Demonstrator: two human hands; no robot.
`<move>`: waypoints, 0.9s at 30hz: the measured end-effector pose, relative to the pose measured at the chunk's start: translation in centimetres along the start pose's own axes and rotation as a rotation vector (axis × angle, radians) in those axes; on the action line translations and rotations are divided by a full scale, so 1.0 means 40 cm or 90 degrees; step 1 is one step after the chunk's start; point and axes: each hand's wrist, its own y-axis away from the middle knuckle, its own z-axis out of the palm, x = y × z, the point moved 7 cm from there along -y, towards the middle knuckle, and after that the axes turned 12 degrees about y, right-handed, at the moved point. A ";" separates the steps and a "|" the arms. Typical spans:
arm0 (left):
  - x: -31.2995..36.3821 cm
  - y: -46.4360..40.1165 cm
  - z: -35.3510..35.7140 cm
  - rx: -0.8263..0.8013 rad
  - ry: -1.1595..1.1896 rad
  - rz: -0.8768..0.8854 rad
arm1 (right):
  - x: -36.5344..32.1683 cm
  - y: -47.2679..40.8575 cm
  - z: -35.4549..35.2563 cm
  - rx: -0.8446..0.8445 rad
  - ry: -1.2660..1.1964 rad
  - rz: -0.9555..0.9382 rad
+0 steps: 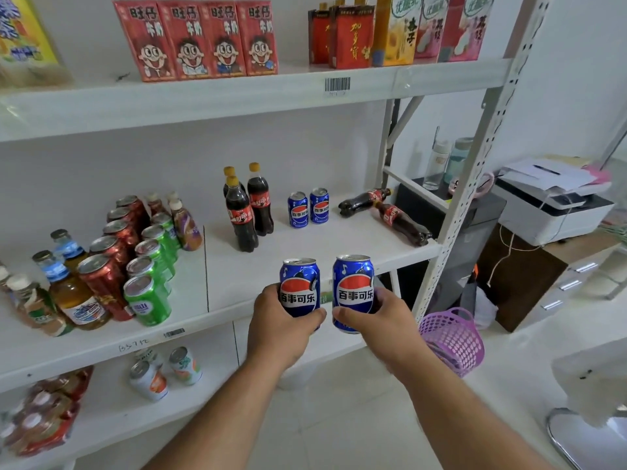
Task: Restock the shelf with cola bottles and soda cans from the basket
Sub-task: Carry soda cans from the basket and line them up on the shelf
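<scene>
Since each hand grips one upright Pepsi can — left hand [278, 320], right hand [380, 320] — both look bound for the two shelved Pepsi cans [308, 209] at twelve o'clock.

Bare forearms [451, 412], no sleeves

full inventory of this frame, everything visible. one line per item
held cans: 2, blue, one per hand
shelf cans: 2, blue, middle shelf, upright
upright cola bottles: 3, dark, yellow caps, middle shelf
lying cola bottles: 2, dark, shelf right end
red cans: a row, red, left
green cans: a row, green, beside the red
milk cartons: 4, red, top shelf
basket: 1, purple, below right hand
printer: 1, white, right
left hand: grips can
right hand: grips can
</scene>
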 end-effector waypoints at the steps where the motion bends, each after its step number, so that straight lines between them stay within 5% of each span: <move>1: 0.008 -0.018 0.027 0.009 -0.003 0.000 | 0.008 -0.033 -0.021 -0.002 0.001 -0.001; 13: 0.061 -0.208 0.308 0.125 -0.008 -0.011 | 0.069 -0.402 -0.230 -0.058 0.042 -0.010; 27: -0.037 -0.476 0.298 0.192 -0.029 -0.028 | 0.087 -0.679 -0.089 -0.103 0.107 0.016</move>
